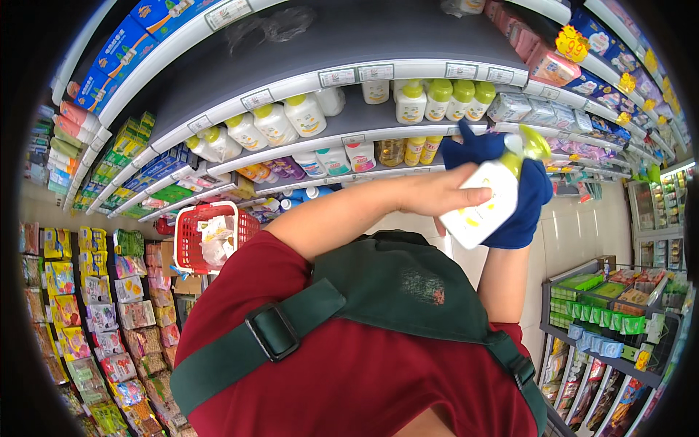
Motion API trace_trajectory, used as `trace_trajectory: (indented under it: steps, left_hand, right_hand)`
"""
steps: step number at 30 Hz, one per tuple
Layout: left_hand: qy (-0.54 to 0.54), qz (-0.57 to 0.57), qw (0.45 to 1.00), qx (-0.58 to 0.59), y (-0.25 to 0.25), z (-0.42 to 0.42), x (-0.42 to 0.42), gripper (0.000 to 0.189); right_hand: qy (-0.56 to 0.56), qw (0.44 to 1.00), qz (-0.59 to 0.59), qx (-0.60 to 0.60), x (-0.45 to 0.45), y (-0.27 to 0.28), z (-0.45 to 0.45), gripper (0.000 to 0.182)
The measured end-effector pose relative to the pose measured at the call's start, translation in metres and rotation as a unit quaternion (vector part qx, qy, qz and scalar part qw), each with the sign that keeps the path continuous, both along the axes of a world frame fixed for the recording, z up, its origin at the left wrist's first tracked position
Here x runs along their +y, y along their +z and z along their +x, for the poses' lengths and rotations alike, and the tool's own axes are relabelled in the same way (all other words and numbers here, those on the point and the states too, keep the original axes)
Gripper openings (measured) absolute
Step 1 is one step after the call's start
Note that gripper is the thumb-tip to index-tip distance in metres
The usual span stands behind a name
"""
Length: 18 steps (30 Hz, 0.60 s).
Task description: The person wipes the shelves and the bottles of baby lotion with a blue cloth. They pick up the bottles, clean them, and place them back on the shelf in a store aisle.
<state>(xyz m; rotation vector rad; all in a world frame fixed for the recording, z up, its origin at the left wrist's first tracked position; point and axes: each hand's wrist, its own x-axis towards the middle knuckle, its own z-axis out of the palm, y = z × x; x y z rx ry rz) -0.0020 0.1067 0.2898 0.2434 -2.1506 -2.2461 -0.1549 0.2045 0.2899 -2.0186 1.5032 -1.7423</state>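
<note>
Tilted in front of me is a white pump bottle (pixel 486 210) with a yellow-green pump head (pixel 535 143). My left hand (pixel 453 191) grips its body, thumb across the printed front. Dark blue cloth (pixel 532 191) covers my right hand and lies behind the bottle, up by its neck. Only the right forearm (pixel 505 281) shows below the cloth; the fingers are hidden. Beyond my hands, similar white bottles with green caps (pixel 461 101) stand on a shelf (pixel 349 123). More of them (pixel 273 125) are farther left on that shelf.
Clear plastic wrap (pixel 273 27) lies on the upper shelf. A red basket (pixel 185 240) holding white packages is at my left. Snack packets (pixel 104 317) hang behind it. At right stands a display rack (pixel 600 349) with green packs. Price-tag rails (pixel 377 72) edge the shelves.
</note>
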Motion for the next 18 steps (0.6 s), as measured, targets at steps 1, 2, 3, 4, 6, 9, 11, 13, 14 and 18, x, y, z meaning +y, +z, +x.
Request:
trace_trajectory:
  steps: [1, 2, 3, 4, 6, 9, 11, 13, 14, 18]
  left_hand:
    - [-0.039, 0.089, 0.994, -0.044, 0.016, 0.007, 0.009, 0.078]
    - [-0.096, 0.199, 0.974, -0.043, 0.0, 0.003, 0.009, 0.078]
    - [-0.136, 0.306, 0.942, -0.039, -0.025, 0.004, 0.006, 0.078]
    - [-0.179, 0.423, 0.888, 0.016, -0.038, 0.005, 0.006, 0.079]
    - [-0.148, 0.492, 0.857, 0.043, -0.054, 0.006, 0.014, 0.084]
    - [-0.134, 0.52, 0.84, 0.076, -0.053, 0.016, 0.016, 0.08]
    - [-0.044, 0.466, 0.883, 0.039, -0.063, 0.02, 0.016, 0.077]
    - [-0.01, 0.435, 0.9, 0.019, -0.054, 0.02, 0.015, 0.07]
    - [0.015, 0.404, 0.915, 0.011, -0.047, 0.019, 0.017, 0.068]
    - [0.134, 0.238, 0.962, 0.023, -0.04, 0.017, 0.021, 0.062]
  right_hand:
    - [0.14, 0.973, 0.016, -0.185, -0.002, -0.016, -0.007, 0.068]
    - [0.272, 0.892, 0.029, -0.36, -0.005, -0.032, -0.013, 0.07]
    - [0.313, 0.839, 0.038, -0.443, -0.008, -0.027, -0.002, 0.07]
    - [0.34, 0.778, 0.038, -0.526, -0.007, -0.022, 0.006, 0.071]
    - [0.358, 0.713, 0.054, -0.6, -0.004, -0.004, 0.02, 0.065]
    - [0.234, 0.898, 0.103, -0.358, 0.001, 0.034, 0.021, 0.048]
    - [0.01, 0.991, 0.033, 0.127, -0.002, 0.054, 0.018, 0.04]
    - [-0.147, 0.928, 0.006, 0.342, 0.0, 0.05, 0.013, 0.034]
    - [-0.181, 0.93, 0.015, 0.318, 0.001, 0.035, 0.008, 0.032]
    - [-0.122, 0.99, 0.028, 0.067, -0.011, 0.034, 0.02, 0.02]
